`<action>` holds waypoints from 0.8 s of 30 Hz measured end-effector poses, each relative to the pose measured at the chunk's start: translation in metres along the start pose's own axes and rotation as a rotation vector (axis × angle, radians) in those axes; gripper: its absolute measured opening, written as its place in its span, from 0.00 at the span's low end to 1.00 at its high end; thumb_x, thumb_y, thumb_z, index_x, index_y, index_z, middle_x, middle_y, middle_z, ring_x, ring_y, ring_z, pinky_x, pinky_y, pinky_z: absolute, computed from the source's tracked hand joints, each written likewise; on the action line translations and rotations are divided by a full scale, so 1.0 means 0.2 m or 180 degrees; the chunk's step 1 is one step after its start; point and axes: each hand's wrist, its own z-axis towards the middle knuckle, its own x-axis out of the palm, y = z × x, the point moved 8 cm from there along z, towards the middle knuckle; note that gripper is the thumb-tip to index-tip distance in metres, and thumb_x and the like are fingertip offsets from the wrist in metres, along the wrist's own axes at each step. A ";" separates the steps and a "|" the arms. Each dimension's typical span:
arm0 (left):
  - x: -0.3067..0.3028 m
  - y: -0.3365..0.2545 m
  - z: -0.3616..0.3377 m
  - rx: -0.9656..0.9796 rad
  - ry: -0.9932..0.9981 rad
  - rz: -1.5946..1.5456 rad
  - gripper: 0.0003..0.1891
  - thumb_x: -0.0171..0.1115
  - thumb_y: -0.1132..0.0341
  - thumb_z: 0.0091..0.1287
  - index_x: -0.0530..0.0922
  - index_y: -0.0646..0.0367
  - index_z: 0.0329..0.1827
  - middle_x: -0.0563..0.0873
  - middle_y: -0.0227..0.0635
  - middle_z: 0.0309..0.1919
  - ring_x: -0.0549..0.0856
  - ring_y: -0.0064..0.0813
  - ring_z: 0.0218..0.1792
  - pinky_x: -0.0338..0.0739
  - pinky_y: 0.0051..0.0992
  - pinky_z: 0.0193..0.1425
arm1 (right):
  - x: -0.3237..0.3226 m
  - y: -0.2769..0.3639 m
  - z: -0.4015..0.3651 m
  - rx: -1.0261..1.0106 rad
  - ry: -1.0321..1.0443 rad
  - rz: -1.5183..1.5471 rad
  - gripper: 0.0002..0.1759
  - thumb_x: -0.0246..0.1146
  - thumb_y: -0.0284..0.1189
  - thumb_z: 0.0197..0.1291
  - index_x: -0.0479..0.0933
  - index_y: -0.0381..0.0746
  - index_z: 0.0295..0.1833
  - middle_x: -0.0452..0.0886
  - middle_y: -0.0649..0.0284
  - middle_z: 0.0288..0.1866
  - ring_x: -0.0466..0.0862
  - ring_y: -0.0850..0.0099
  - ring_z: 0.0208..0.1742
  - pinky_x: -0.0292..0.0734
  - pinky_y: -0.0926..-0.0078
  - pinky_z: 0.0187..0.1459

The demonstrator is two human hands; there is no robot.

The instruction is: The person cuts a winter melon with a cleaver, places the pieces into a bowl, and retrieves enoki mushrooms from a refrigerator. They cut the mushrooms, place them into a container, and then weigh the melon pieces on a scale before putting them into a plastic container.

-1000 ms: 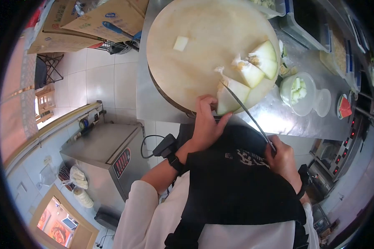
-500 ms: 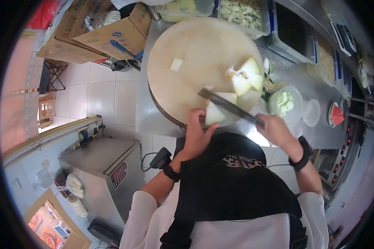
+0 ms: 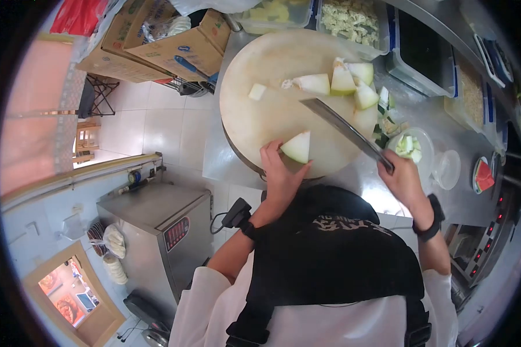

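Note:
A pale melon wedge (image 3: 298, 147) with white flesh and light green rind rests on the near part of a round chopping block (image 3: 255, 124). My left hand (image 3: 281, 176) grips its lower end, thumb on one side and fingers on the other. To its right, my right hand (image 3: 405, 180) is closed around the handle of a cleaver (image 3: 344, 128), whose blade slants over the block, apart from the wedge. Beyond the blade lie several more melon pieces (image 3: 314, 84), some with seedy pulp. A small white square piece (image 3: 257, 91) sits at the block's left.
Right of the block are dark green peelings (image 3: 382, 128), a tub of cut pale chunks (image 3: 410, 148) and a dish of red slices (image 3: 484, 175). Food containers (image 3: 353, 23) line the far side. Cardboard boxes (image 3: 176, 52) stand at far left, above a steel cabinet (image 3: 150, 222).
The cleaver has come away from the melon at my left hand and swung right. One piece now lies separately at the far side of the block. The view has shifted slightly.

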 end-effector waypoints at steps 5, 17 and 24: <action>0.11 -0.06 0.04 0.0083 0.0582 -0.0624 0.38 0.74 0.75 0.46 0.61 0.67 0.60 0.69 0.44 0.54 0.73 0.39 0.56 0.72 0.34 0.59 | 0.11 -0.23 -0.30 0.1124 0.0119 0.0738 0.07 0.60 0.27 0.56 0.74 0.36 0.39 0.73 0.49 0.20 0.75 0.55 0.21 0.71 0.69 0.27; 0.41 -0.27 -0.02 -0.2097 0.2676 -0.4372 0.26 0.53 0.64 0.69 0.60 0.64 0.68 0.73 0.44 0.58 0.74 0.28 0.58 0.69 0.30 0.62 | 0.18 -0.41 -0.56 0.1836 -0.0361 0.1711 0.07 0.59 0.24 0.58 0.73 0.32 0.39 0.62 0.60 0.17 0.60 0.79 0.22 0.63 0.77 0.24; 0.39 -0.20 0.08 -0.0956 0.2458 -0.2316 0.23 0.56 0.63 0.69 0.65 0.65 0.63 0.76 0.38 0.53 0.76 0.24 0.49 0.73 0.27 0.54 | 0.17 -0.38 -0.53 0.1578 -0.0215 0.1401 0.07 0.60 0.24 0.57 0.74 0.33 0.41 0.70 0.54 0.18 0.68 0.70 0.20 0.69 0.75 0.27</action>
